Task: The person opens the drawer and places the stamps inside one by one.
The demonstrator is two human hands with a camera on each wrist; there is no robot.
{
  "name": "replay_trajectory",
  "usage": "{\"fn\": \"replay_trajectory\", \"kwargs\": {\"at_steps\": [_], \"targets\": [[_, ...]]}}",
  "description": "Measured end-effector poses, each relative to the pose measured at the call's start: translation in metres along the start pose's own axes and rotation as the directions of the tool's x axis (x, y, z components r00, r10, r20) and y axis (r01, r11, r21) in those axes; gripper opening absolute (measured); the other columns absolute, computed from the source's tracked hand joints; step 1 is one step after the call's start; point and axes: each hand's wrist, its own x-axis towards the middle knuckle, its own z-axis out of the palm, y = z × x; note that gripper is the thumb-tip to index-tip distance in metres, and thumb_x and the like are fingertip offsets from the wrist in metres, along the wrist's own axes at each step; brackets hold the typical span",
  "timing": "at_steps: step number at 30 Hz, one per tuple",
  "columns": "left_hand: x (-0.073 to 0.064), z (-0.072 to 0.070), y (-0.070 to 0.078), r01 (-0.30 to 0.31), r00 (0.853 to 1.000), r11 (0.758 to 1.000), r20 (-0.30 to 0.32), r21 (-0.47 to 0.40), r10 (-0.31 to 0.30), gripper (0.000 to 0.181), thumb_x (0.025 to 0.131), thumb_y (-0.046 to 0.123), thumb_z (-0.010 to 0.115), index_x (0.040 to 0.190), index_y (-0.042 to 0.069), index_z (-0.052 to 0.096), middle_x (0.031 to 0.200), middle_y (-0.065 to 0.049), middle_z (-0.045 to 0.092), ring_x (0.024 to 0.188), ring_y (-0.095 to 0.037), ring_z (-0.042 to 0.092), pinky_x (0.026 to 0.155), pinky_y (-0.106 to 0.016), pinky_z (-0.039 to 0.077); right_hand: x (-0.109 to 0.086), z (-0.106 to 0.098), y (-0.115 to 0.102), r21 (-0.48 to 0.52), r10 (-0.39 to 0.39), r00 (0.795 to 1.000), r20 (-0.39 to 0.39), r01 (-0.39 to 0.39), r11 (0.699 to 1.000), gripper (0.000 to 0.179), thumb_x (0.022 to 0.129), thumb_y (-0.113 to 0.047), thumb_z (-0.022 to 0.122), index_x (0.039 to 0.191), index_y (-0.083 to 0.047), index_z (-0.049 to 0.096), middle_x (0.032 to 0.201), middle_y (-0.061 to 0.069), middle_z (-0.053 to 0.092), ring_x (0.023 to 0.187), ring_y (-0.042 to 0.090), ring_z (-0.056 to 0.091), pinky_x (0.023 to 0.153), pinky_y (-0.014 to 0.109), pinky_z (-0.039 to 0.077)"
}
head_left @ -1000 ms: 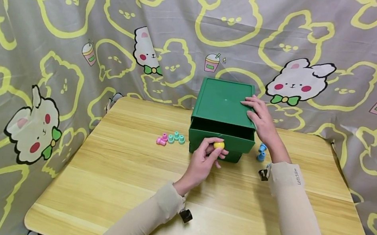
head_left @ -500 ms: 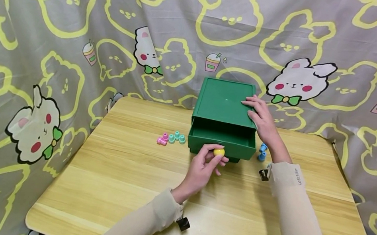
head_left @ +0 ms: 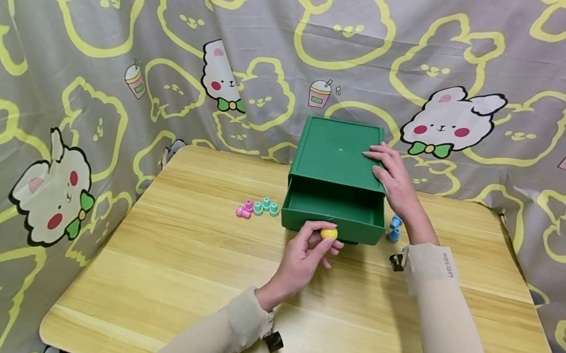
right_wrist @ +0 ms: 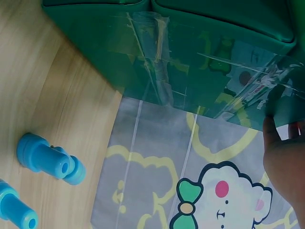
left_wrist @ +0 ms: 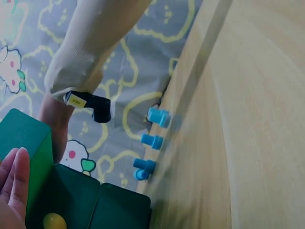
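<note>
A green two-drawer box (head_left: 339, 151) stands at the back of the table in the head view. Its upper drawer (head_left: 359, 230) is pulled well out, and the inside shows bare. With thumb and fingers my left hand (head_left: 298, 263) pinches the drawer's round yellow knob (head_left: 329, 233). My right hand (head_left: 395, 183) rests on the top right edge of the box, fingers spread over it. The right wrist view shows that hand (right_wrist: 286, 164) against the box's side (right_wrist: 109, 52), which has clear tape on it. Another yellow knob (left_wrist: 55, 221) is on a green front in the left wrist view.
Small pink pegs (head_left: 243, 211) and mint pegs (head_left: 266, 206) are left of the box on the wooden table (head_left: 168, 257). Several blue pegs (head_left: 394, 228) stand or lie to its right, close to my right forearm. A patterned curtain (head_left: 272, 18) hangs behind.
My left hand has drawn the upper drawer out toward me by its knob, uncovering more of the inside. The right hand has stayed on the box top.
</note>
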Motion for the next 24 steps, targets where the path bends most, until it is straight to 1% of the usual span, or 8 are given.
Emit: {"fn": "replay_trajectory", "kwargs": {"at_steps": [1, 2, 6, 9, 14, 20, 21, 24], "targets": [[-0.001, 0.0, 0.001, 0.003, 1.0, 1.0, 0.0, 0.003, -0.003, 0.029, 0.109, 0.016, 0.053, 0.138, 0.012, 0.052, 0.114, -0.023, 0.073, 0.094, -0.013, 0.07, 0.067, -0.03, 0.062, 0.0, 0.0, 0.0, 0.002, 0.001, 1.0, 0.001, -0.001, 1.0, 0.039, 0.109, -0.016, 0.045, 0.142, -0.003, 0.06, 0.163, 0.012, 0.036, 0.161, 0.031, 0.011, 0.128, 0.061, 0.006], [-0.001, 0.0, 0.001, 0.004, 1.0, 1.0, 0.0, 0.003, -0.004, 0.028, 0.109, 0.015, 0.053, 0.137, 0.012, 0.053, 0.114, -0.023, 0.073, 0.095, -0.014, 0.07, 0.067, -0.031, 0.062, 0.0, 0.0, 0.0, 0.003, 0.002, 1.0, 0.001, -0.002, 1.0, 0.039, 0.109, -0.016, 0.045, 0.142, -0.003, 0.06, 0.163, 0.012, 0.036, 0.161, 0.031, 0.011, 0.128, 0.061, 0.006], [-0.004, 0.0, 0.002, 0.005, 1.0, 1.0, 0.006, -0.003, -0.005, 0.028, 0.109, 0.016, 0.053, 0.137, 0.012, 0.053, 0.114, -0.021, 0.074, 0.096, -0.036, 0.071, 0.067, -0.031, 0.062, 0.0, 0.0, 0.001, 0.005, 0.005, 1.0, 0.001, -0.005, 1.0, 0.039, 0.109, -0.016, 0.045, 0.142, -0.003, 0.06, 0.163, 0.012, 0.036, 0.161, 0.029, 0.011, 0.129, 0.06, 0.005], [-0.005, 0.0, 0.001, 0.004, 1.0, 1.0, 0.01, -0.003, -0.004, 0.028, 0.109, 0.017, 0.053, 0.138, 0.013, 0.052, 0.114, -0.02, 0.074, 0.097, -0.047, 0.068, 0.067, -0.031, 0.062, 0.001, 0.0, 0.002, 0.006, 0.008, 1.0, -0.002, -0.008, 1.0, 0.039, 0.109, -0.015, 0.044, 0.142, -0.002, 0.059, 0.163, 0.013, 0.036, 0.161, 0.028, 0.01, 0.129, 0.06, 0.005], [-0.009, 0.0, 0.001, 0.008, 1.0, 1.0, 0.012, 0.01, -0.008, 0.028, 0.11, 0.02, 0.053, 0.137, 0.015, 0.053, 0.113, -0.018, 0.074, 0.097, -0.042, 0.07, 0.067, -0.031, 0.062, 0.001, 0.002, -0.002, 0.009, 0.017, 1.0, 0.0, -0.017, 1.0, 0.039, 0.108, -0.011, 0.043, 0.142, 0.002, 0.058, 0.163, 0.017, 0.034, 0.161, 0.032, 0.009, 0.128, 0.062, 0.004], [-0.013, 0.0, 0.003, 0.005, 1.0, 1.0, 0.023, 0.014, -0.006, 0.028, 0.11, 0.022, 0.053, 0.137, 0.016, 0.053, 0.113, -0.017, 0.074, 0.096, -0.025, 0.073, 0.067, -0.033, 0.062, 0.001, 0.001, -0.005, 0.016, 0.016, 1.0, -0.001, -0.016, 1.0, 0.039, 0.108, -0.01, 0.043, 0.141, 0.003, 0.058, 0.162, 0.018, 0.034, 0.161, 0.032, 0.009, 0.128, 0.061, 0.003], [-0.014, 0.0, 0.003, 0.001, 1.0, 1.0, 0.025, 0.015, -0.002, 0.028, 0.11, 0.022, 0.053, 0.137, 0.016, 0.052, 0.113, -0.018, 0.074, 0.096, -0.026, 0.073, 0.067, -0.034, 0.062, 0.001, 0.001, -0.004, 0.015, 0.016, 1.0, -0.002, -0.016, 1.0, 0.039, 0.108, -0.01, 0.043, 0.142, 0.003, 0.058, 0.162, 0.017, 0.035, 0.161, 0.032, 0.009, 0.128, 0.061, 0.003], [-0.016, 0.0, 0.003, -0.017, 0.999, 1.0, 0.031, 0.014, 0.016, 0.028, 0.11, 0.02, 0.052, 0.137, 0.013, 0.052, 0.113, -0.019, 0.074, 0.096, -0.035, 0.072, 0.067, -0.034, 0.063, 0.001, 0.001, 0.001, 0.005, 0.015, 1.0, -0.002, -0.015, 1.0, 0.039, 0.109, -0.013, 0.043, 0.142, 0.0, 0.058, 0.163, 0.015, 0.035, 0.161, 0.033, 0.01, 0.128, 0.061, 0.004]]}}
